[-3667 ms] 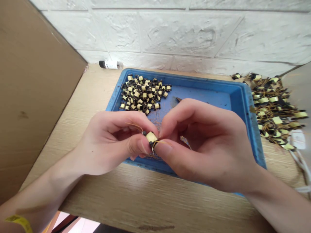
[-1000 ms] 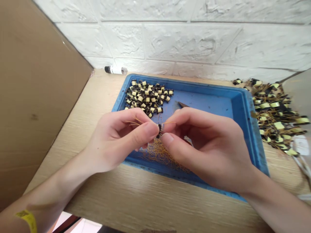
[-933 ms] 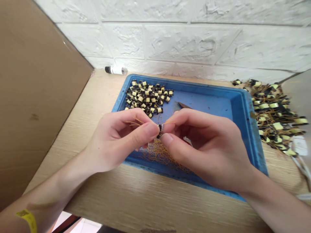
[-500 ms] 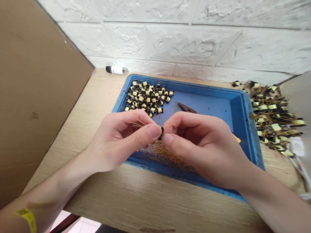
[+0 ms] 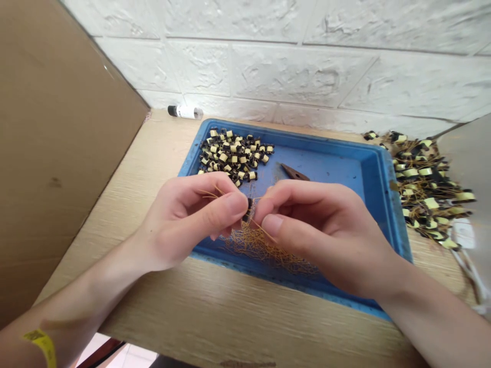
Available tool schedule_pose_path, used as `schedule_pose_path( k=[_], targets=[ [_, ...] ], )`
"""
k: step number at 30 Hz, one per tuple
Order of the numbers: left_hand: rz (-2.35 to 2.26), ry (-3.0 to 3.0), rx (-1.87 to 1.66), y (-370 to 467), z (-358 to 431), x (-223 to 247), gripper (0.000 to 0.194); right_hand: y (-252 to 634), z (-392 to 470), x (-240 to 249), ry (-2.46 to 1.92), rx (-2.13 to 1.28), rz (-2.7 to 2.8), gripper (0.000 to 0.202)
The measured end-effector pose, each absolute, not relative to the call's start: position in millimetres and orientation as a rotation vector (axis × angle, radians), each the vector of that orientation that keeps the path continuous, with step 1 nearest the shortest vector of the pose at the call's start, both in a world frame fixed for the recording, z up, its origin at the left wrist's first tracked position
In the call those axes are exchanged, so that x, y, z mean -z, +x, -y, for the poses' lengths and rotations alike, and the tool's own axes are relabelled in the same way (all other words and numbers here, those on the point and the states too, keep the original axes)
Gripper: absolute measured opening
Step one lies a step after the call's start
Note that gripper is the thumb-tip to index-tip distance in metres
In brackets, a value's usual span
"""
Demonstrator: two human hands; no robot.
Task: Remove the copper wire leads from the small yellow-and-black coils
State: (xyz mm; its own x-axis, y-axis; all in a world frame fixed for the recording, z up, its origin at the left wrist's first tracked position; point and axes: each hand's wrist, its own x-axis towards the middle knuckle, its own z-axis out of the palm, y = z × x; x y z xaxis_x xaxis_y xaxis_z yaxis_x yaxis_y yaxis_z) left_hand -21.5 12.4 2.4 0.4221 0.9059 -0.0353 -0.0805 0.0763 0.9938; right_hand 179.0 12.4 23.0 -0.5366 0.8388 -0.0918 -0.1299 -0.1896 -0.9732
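Note:
Between thumb and finger, my left hand pinches a small black coil part, most of it hidden by the fingertips. Thin copper-coloured wires stick out over that hand. Close by on the right, my right hand is closed on a thin wire that runs from the part. Both hands are above a blue tray. Under them lies a tangle of cut wires. Several black and yellow coil parts are heaped in the tray's back left corner.
Dark pliers lie in the tray behind my right hand. Right of the tray is a pile of wired coil parts beside a white cable. A small bottle lies by the white wall; a cardboard panel stands at left.
My hands have shifted slightly left with the part, and a gap has opened between their fingertips. A wire now slants down from the part under my right thumb.

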Motion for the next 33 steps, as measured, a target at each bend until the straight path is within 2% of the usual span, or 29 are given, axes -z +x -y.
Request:
schedule_pose_path(
  k=[15,23,33],
  targets=[
    [-0.809,1.312,-0.854,-24.6,-11.0,-4.8,0.027,178.7,-13.2,-22.0,-0.922,-1.862,1.379,0.013],
    [-0.826,1.301,-0.840,-23.7,-11.4,-6.2,0.022,178.8,-11.6,-17.9,-0.907,-1.820,1.465,0.013],
    [-0.840,1.297,-0.880,-24.7,-10.9,-5.6,0.027,178.8,-13.4,-21.5,-0.885,-1.805,1.448,0.009]
  ],
)
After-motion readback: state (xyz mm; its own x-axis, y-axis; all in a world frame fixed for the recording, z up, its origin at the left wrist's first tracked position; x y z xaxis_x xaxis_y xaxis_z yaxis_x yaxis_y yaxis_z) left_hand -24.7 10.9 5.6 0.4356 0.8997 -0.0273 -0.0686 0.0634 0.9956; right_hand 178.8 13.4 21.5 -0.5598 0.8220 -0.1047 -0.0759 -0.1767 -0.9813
